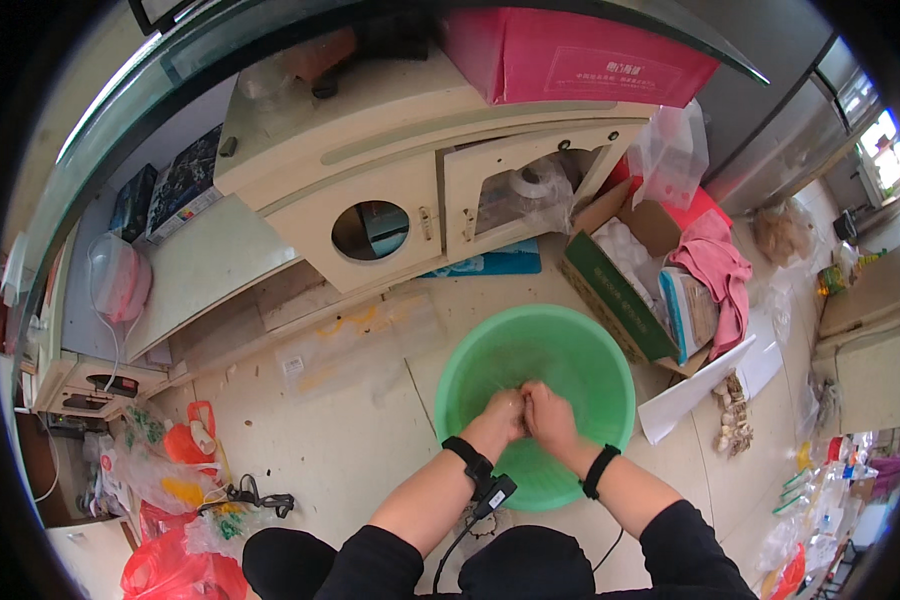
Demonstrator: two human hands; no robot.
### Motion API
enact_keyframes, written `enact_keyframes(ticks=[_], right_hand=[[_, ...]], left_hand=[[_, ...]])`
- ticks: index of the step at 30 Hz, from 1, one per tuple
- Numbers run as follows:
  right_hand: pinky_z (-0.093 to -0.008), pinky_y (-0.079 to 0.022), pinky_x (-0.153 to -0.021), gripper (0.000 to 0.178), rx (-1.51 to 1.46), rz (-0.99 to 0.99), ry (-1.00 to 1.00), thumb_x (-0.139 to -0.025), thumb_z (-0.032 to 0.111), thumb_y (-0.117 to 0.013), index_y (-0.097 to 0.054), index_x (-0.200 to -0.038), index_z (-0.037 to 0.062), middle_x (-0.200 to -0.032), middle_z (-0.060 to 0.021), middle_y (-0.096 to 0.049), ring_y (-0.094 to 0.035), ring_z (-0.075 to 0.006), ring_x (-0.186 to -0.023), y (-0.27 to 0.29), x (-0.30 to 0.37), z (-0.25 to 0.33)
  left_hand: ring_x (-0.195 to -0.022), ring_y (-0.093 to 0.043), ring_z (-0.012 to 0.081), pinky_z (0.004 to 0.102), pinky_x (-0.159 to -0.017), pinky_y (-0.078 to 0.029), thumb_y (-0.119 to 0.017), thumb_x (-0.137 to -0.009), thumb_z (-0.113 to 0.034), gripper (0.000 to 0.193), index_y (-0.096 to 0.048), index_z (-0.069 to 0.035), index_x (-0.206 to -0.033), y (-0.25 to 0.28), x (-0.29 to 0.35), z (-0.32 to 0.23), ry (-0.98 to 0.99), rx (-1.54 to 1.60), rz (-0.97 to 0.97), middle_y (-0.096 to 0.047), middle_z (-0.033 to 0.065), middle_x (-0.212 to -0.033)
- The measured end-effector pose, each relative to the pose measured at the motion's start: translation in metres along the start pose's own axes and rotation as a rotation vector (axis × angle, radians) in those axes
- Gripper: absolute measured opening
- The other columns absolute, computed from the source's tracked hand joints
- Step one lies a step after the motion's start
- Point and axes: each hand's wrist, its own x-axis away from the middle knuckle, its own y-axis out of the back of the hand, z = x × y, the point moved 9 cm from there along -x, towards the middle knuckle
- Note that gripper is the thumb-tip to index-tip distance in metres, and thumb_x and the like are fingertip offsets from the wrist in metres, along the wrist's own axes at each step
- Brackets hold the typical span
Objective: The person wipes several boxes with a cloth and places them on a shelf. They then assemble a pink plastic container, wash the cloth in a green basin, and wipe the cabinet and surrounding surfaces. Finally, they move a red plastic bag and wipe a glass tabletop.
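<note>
Leaning over a round green tub [598, 395] set on a pale tiled floor [305, 435], with black-clad knees [526, 565] at its near side. Holding the left hand [505, 412] and the right hand [553, 418] down within the tub's rim, near the middle, touching each other, with fingers curled inward. Cannot tell whether gripping something small between them or just pressed together, the gap being hidden from above. Wearing black sleeves [385, 555] pushed up the forearms, a black wristband [601, 471] on the right, and another on the left with a small black device [495, 493] and cable over the tub's near left rim.

Can see, beyond the tub, a cream cabinet [360, 175] with round-cornered openings in its doors, and higher up past the tub a pink box [595, 60]. Note, just beyond the tub to its right, an open cardboard box [615, 297], with a pink cloth [720, 275] draped at its far side from the tub. Find right of the tub a white board [685, 398], and farther right a pale knobbly bunch [733, 418]. See left of the tub a clear plastic sheet [365, 345], a coiled black cable [255, 497], and, well apart toward the near left, a red plastic bag [182, 572].
</note>
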Motion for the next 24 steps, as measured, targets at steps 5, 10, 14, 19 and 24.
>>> enact_keyframes(ticks=[5,10,14,19,24], right_hand=[[-0.0527,-0.046,-0.090,0.031,0.267,0.041,-0.149,-0.091,0.018,-0.052,-0.052,-0.121,0.0202,-0.132,-0.0177,-0.043,-0.041,-0.0418,-0.122,-0.010,-0.017,-0.060],[-0.0592,-0.035,-0.103,0.057,0.509,0.416,-0.260,-0.090,0.018,-0.054,-0.038,-0.141,0.0377,-0.150,-0.0150,-0.022,-0.022,-0.0493,-0.134,-0.056,0.004,-0.088],[-0.0555,-0.035,-0.105,0.064,0.483,0.479,-0.235,-0.087,0.016,-0.055,-0.035,-0.143,0.0395,-0.150,-0.0181,-0.020,-0.025,-0.0487,-0.133,-0.070,0.003,-0.101],[-0.0474,-0.043,-0.098,0.057,0.267,0.395,-0.316,-0.085,0.015,-0.057,-0.041,-0.138,0.0266,-0.136,-0.0207,-0.039,-0.043,-0.0421,-0.121,-0.078,-0.005,-0.124],[-0.0384,-0.046,-0.088,0.039,-0.816,0.373,-0.639,-0.084,0.012,-0.055,-0.049,-0.122,0.0068,-0.110,-0.0165,-0.059,-0.057,-0.0357,-0.093,-0.077,0.012,-0.100]], left_hand=[[-0.120,-0.047,0.0339,0.0626,-0.097,-0.036,-0.048,-0.097,-0.025,0.037,-0.043,-0.007,-0.128,0.025,0.012,-0.023,-0.197,-0.071,-0.387,-0.044,0.0132,-0.136],[-0.144,0.002,0.0406,0.0763,-0.101,-0.002,-0.045,-0.098,-0.040,0.069,-0.006,-0.025,-0.152,0.013,0.034,-0.022,-0.071,-0.019,-0.346,0.005,0.0063,-0.160],[-0.143,-0.007,0.0422,0.0774,-0.100,-0.006,-0.044,-0.097,-0.044,0.071,0.001,-0.030,-0.151,0.001,0.040,-0.027,-0.063,-0.063,-0.289,-0.003,0.0083,-0.160],[-0.143,-0.014,0.0398,0.0750,-0.102,-0.008,-0.042,-0.098,-0.044,0.070,0.000,-0.031,-0.152,0.012,0.020,-0.024,-0.073,-0.007,-0.268,-0.004,0.0093,-0.160],[-0.132,-0.036,0.0331,0.0674,-0.103,-0.024,-0.046,-0.098,-0.035,0.057,-0.021,-0.025,-0.148,0.028,0.003,-0.023,-0.102,-0.065,-0.268,-0.034,0.0105,-0.147]])
